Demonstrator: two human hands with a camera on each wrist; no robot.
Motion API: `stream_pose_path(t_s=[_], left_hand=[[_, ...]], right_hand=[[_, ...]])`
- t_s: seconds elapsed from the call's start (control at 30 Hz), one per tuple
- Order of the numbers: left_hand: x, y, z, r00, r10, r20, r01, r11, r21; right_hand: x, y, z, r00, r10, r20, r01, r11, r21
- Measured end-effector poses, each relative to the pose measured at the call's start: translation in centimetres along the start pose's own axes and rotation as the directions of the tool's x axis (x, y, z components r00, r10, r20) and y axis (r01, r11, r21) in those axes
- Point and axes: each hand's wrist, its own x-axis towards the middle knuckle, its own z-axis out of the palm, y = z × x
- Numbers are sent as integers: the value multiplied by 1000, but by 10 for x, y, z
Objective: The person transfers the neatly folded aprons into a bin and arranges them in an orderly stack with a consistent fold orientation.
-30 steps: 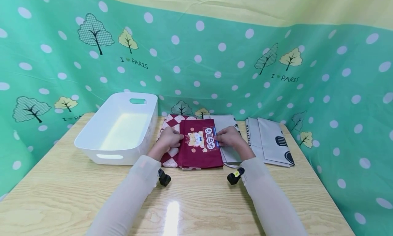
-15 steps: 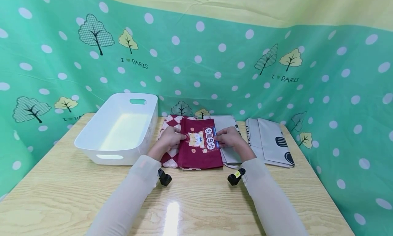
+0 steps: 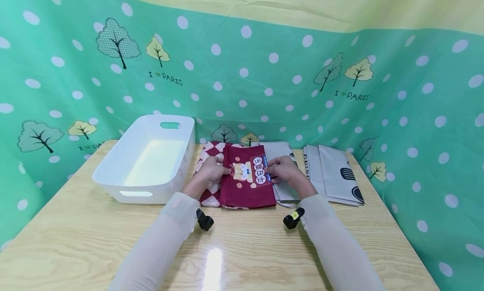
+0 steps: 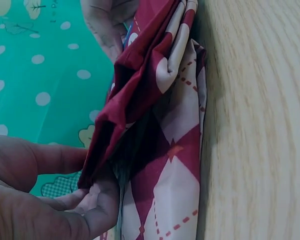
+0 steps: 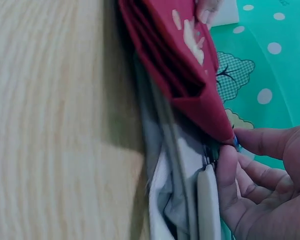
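Observation:
A folded maroon cloth (image 3: 247,194) with a cartoon animal and pale lettering lies before me in the head view. My left hand (image 3: 211,171) pinches its left edge; in the left wrist view the thumb is above the fold and the fingers (image 4: 102,202) are beneath. With my right hand (image 3: 283,170) I pinch the opposite edge, thumb above and fingers below in the right wrist view. Under the maroon cloth's left side shows a red-and-white diamond-patterned cloth (image 3: 209,198). A folded grey cloth (image 3: 285,192) lies under its right side.
A white plastic bin (image 3: 141,156) with handle slots stands left of the cloths. Another folded grey cloth (image 3: 336,173) with black utensil prints lies at the right of the wooden table (image 3: 249,249). A green dotted curtain (image 3: 242,80) hangs behind and along the sides.
My left hand has shifted very slightly to the right along with the maroon cloth's left edge. My right hand and the other things look almost the same.

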Motion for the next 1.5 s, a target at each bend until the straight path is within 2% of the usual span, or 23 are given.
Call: stream_pose_path(t_s=[0.33, 0.67, 0.9, 1.23, 1.5], left_hand=[[0, -2, 2, 1000, 20, 7, -20, 998, -51], [-1, -5, 2, 999, 43, -6, -43, 997, -64], [-1, 0, 2, 998, 57, 11, -56, 992, -109], [-4, 5, 1, 997, 72, -12, -73, 996, -53], [-5, 6, 1, 994, 112, -10, -112, 992, -59]], right_hand=[[0, 1, 0, 1000, -27, -6, 27, 999, -24], [-1, 2, 0, 999, -42, -4, 42, 999, 9], [-1, 0, -3, 998, -58, -20, 59, 998, 10], [-4, -7, -8, 994, -106, -21, 106, 994, -17], [-9, -8, -9, 992, -123, -32, 122, 992, -34]])
